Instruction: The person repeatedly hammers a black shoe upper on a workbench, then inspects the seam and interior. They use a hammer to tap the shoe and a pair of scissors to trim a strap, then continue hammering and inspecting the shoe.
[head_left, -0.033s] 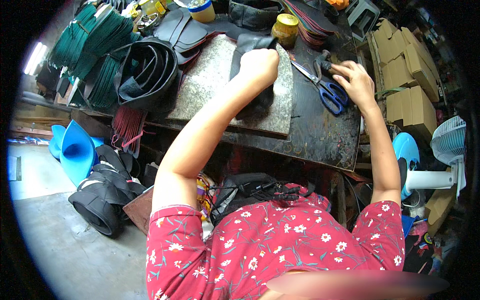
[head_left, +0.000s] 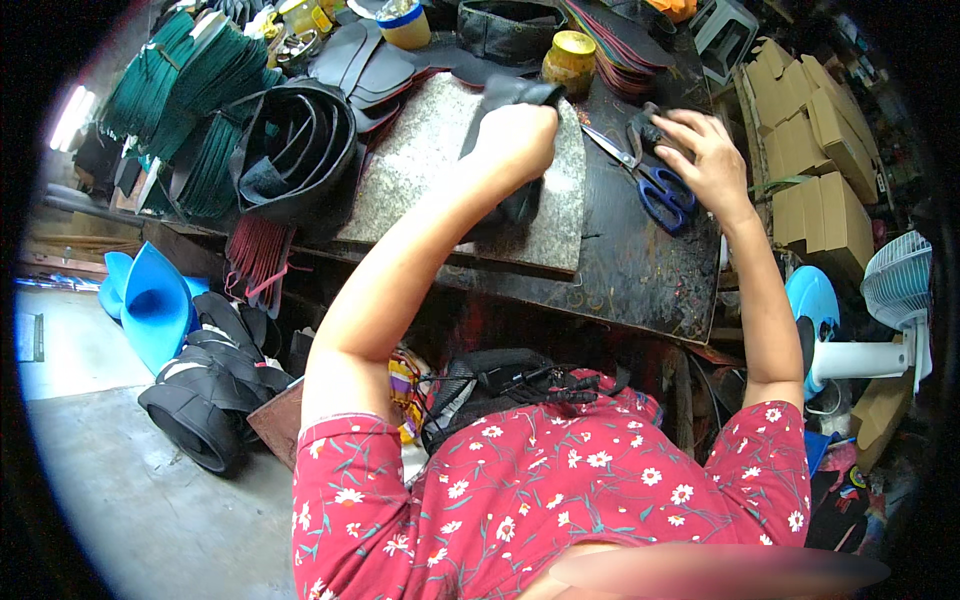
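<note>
The landmark is the grey speckled stone slab point(head_left: 430, 160) lying on the dark workbench point(head_left: 640, 270).

Left hand point(head_left: 516, 138): closed in a fist on a black leather piece point(head_left: 505, 100) at the far right part of the slab. The piece is matt black, thin and limp. Its upper end folds over the top of the hand, and its lower end hangs out below the wrist, lying flat on the slab toward the near right edge. No stitching or pattern can be made out on it.

Right hand point(head_left: 705, 150): on the workbench, to the right of the slab and well apart from the left hand. Fingers are curled over a small dark scrap point(head_left: 648, 125); whether they grip it or only press on it cannot be told.

Blue-handled scissors point(head_left: 650, 180): lying on the workbench between the slab and the right hand, blades pointing toward the slab's far right corner, handles just beside the right palm.

Beyond the slab: a yellow-lidded jar point(head_left: 570, 55) just past its far right corner. Left of the slab: a heap of coiled black strips point(head_left: 300, 150), then bundles of green strips point(head_left: 200, 100). Stacked cardboard boxes point(head_left: 810, 150) stand far right of the slab, past the workbench.
</note>
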